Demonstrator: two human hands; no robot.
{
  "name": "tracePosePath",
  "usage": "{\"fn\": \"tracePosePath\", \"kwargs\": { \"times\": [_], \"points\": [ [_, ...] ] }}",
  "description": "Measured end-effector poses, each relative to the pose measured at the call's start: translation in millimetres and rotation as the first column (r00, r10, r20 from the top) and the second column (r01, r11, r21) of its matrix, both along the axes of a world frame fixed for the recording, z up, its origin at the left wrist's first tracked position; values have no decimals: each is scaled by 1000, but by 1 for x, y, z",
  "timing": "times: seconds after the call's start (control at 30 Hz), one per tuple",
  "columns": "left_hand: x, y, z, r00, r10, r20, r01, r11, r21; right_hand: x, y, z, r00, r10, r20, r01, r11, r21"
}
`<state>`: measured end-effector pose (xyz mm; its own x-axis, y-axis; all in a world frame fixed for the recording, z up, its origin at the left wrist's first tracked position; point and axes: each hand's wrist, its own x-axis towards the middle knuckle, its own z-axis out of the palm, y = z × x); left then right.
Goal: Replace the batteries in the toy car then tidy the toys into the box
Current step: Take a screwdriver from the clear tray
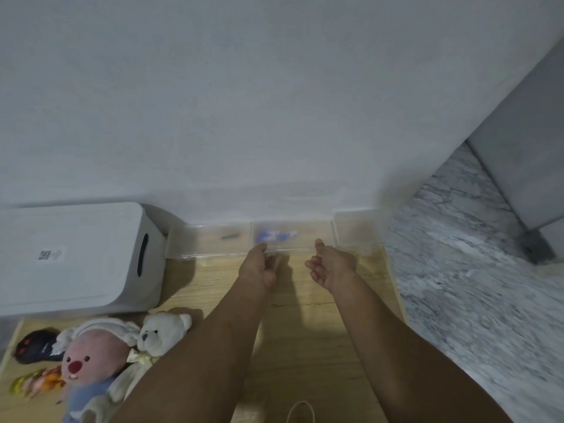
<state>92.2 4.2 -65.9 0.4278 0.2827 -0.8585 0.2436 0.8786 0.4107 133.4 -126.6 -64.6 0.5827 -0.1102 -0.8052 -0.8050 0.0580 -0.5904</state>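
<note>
The view is blurred. Three clear plastic trays stand in a row against the wall. The middle clear tray point(290, 232) holds small blue items. My left hand point(259, 268) grips its front edge near the left corner, thumb on top and fingers curled below. At the right end of the same edge my right hand point(331, 267) holds on, thumb up over the rim. A black toy point(35, 346), possibly the toy car, lies at the far left. The white storage box point(76, 254), lid on, stands at the left.
A pink plush point(88, 361), a white teddy bear point(163, 331) and a colourful toy point(30, 383) lie on the wooden surface point(305, 346) at the lower left. The left tray point(207, 242) holds a dark stick. Marble floor point(473, 285) runs along the right.
</note>
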Motion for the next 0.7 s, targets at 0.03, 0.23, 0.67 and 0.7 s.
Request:
{"fn": "tracePosePath", "kwargs": {
  "times": [0.03, 0.23, 0.67, 0.7],
  "points": [
    [1, 0, 1, 1000, 8, 7, -8, 1000, -2, 1, 0, 0, 1000, -3, 5, 3, 1000, 2],
    [6, 1, 10, 1000, -5, 4, 5, 1000, -9, 8, 2, 11, 996, -38, 76, 36, 999, 23],
    [-19, 27, 8, 988, -99, -118, 116, 982, 152, 12, 12, 14, 988, -86, 129, 87, 996, -1],
    [-22, 31, 8, 988, -95, -124, 113, 982, 149, 11, 13, 13, 989, -82, 120, 83, 997, -2]
  ]
}}
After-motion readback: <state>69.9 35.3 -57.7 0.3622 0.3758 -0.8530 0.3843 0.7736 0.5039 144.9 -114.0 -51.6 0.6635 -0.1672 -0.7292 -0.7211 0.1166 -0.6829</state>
